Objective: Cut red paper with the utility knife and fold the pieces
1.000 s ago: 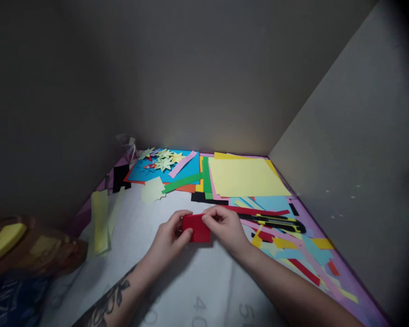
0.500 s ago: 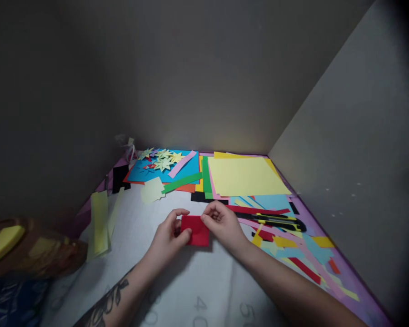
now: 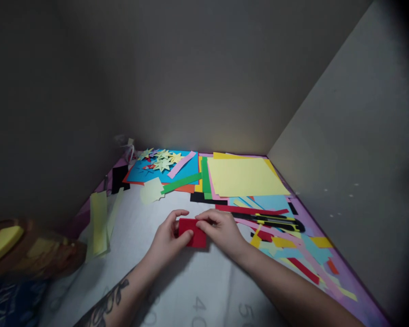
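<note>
Our left hand [image 3: 167,236] pinches a red paper piece [image 3: 198,238] at its left side, thumb in front, other fingers apparently behind; our right hand [image 3: 223,230] grips its upper edge; we have it over the white surface [image 3: 184,281], left of the cutter [image 3: 282,223].

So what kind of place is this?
Probably a papercraft workspace: paper stars lie on a blue sheet, a utility knife sits among colored paper scraps, and the left hand and right hand hold red paper.
</note>
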Demonstrator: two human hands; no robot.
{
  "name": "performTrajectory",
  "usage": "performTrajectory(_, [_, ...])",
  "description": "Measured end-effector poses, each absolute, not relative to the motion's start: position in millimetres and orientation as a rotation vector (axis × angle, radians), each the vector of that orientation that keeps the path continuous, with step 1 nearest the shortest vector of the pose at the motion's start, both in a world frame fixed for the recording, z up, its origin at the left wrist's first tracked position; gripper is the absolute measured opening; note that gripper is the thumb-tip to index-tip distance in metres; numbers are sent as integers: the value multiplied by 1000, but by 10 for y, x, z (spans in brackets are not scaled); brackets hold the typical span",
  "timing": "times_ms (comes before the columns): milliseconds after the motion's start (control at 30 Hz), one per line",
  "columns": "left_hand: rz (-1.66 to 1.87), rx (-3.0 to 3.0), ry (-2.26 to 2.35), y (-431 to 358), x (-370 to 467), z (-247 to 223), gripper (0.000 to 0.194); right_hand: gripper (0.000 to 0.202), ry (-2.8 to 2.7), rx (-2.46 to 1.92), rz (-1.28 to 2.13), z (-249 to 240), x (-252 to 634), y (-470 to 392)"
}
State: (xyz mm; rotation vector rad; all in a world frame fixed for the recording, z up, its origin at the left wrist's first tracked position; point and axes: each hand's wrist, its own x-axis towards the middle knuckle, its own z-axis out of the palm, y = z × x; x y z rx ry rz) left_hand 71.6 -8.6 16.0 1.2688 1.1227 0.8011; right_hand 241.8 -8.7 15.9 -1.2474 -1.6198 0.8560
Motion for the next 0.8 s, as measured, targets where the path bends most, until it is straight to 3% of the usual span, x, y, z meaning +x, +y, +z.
performTrajectory(167, [851,1092,1097,-54,715,179,47,20,-1551,-1155,847,150,2415,-104])
performTrajectory(367, [892,1061,1084,-46,709,165,47,12,-1594,-1096,823,166,2462,-95])
performTrajectory(667, [845,1395,1187,-84,676,156,41,5,-1660,-1308,1032,256,2434,-77])
performTrajectory(800, [899,1205,1153,-76,720,140,51,11,-1308,-1267,1230,164,2401,-78])
